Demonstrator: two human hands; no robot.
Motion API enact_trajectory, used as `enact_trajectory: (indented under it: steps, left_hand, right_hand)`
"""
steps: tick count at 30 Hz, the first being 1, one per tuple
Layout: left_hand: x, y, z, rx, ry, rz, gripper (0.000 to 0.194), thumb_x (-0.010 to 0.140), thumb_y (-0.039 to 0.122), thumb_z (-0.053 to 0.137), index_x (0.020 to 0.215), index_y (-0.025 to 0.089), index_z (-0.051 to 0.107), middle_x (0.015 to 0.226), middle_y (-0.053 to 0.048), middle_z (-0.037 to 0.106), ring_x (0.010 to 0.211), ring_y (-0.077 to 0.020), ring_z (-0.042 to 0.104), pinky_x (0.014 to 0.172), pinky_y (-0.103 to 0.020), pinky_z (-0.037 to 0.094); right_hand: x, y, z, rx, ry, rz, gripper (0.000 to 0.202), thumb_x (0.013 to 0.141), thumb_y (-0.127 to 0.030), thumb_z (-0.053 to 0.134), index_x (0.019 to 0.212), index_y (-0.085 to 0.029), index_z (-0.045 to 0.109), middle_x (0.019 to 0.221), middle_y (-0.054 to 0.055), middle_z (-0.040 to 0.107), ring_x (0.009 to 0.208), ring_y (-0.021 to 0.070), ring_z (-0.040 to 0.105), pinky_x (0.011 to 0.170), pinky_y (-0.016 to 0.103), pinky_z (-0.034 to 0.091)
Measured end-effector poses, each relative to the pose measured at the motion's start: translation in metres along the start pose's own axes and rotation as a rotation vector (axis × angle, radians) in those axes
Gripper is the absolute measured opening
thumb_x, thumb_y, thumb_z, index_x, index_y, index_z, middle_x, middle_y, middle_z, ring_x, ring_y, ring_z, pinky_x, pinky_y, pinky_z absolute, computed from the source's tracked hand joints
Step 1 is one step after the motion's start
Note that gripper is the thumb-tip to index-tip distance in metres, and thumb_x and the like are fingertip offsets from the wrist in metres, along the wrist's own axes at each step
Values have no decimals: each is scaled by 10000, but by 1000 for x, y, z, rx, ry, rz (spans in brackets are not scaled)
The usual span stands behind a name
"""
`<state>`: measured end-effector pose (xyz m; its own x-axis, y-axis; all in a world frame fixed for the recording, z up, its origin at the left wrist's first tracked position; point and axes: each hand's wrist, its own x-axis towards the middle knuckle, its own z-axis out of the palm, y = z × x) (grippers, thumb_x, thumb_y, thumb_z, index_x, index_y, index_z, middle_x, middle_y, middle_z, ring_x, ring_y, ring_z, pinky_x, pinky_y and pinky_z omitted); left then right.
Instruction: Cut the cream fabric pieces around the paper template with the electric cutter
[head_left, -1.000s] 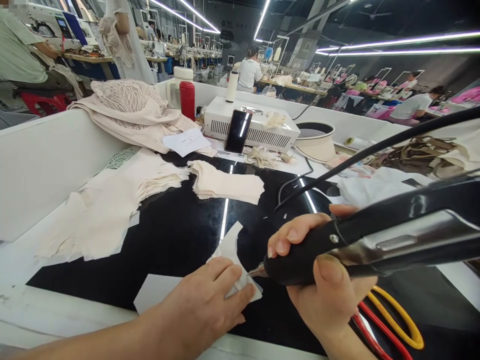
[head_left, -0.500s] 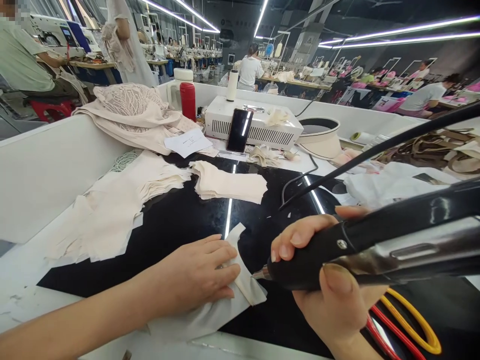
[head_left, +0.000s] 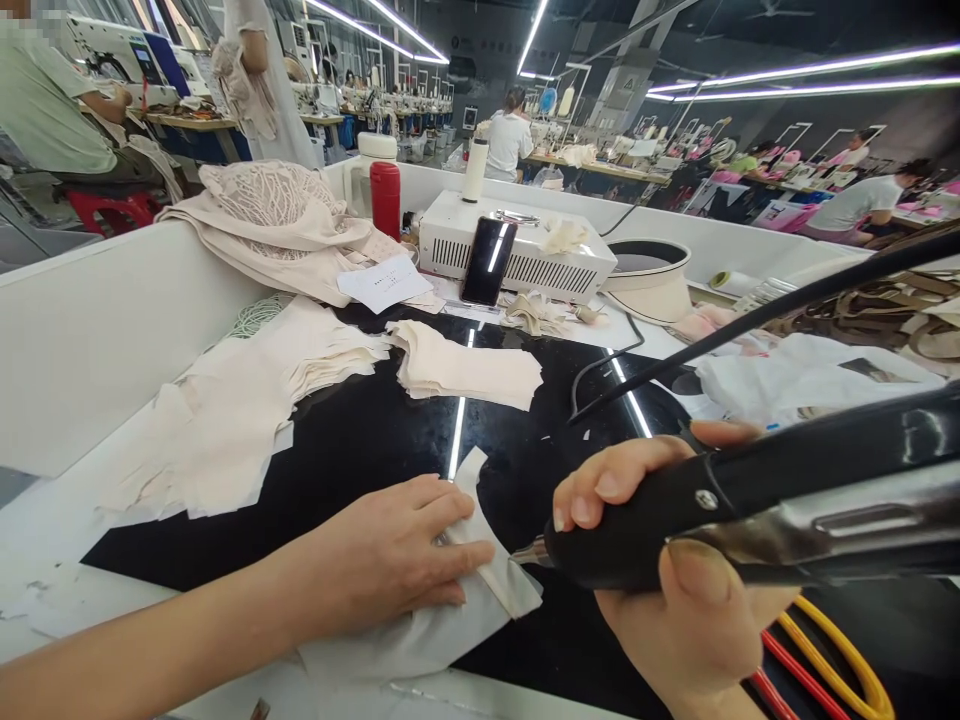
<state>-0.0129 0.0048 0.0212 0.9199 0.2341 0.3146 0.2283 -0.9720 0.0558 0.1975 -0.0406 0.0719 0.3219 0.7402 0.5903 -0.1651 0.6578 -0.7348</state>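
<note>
Spread on the black glossy surface (head_left: 360, 450), my left hand (head_left: 401, 550) presses a pale fabric piece (head_left: 420, 640) down, its fingers slightly apart and holding nothing. A narrow strip lies along the fabric's right part. My right hand (head_left: 675, 560) is wrapped round a thick black handheld tool (head_left: 637, 520) with a metal lever. The tool's metal tip (head_left: 532, 553) points left, at the fabric's right edge. Further back lie a stack of cream pieces (head_left: 469, 368) and a wider pile of cream pieces (head_left: 225, 420) at the left.
A phone (head_left: 487, 262) leans on a white vented box (head_left: 555, 250). A red bottle (head_left: 385, 200) stands left of it. Yellow and red handles (head_left: 840, 650) lie beneath my right forearm side. A black cable (head_left: 750, 320) crosses the right. People sit at machines beyond.
My left index finger has stretched further right over the strip. The whole view has shifted slightly, and the tool remains beside the fabric's edge.
</note>
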Motion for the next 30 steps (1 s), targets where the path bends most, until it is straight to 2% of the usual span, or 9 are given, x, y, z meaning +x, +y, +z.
enact_trajectory:
  steps: [7, 30]
  left_hand:
    - [1, 1, 2, -14, 42, -6, 417, 971, 411, 799, 1296, 188, 662, 1202, -135, 648, 1114, -255, 625, 1036, -385, 545]
    - [0, 1, 9, -86, 66, -20, 349, 1010, 389, 747, 1273, 171, 677, 1174, -142, 640, 1133, -258, 617, 1071, -405, 535]
  right_hand:
    - [5, 5, 7, 6, 53, -18, 432, 843, -359, 867, 1190, -268, 626, 773, -46, 686, 564, 158, 624, 476, 294, 568]
    - [12, 19, 16, 20, 52, 9, 407, 849, -310, 859, 1183, -275, 631, 787, -40, 692, 574, 167, 641, 491, 310, 561]
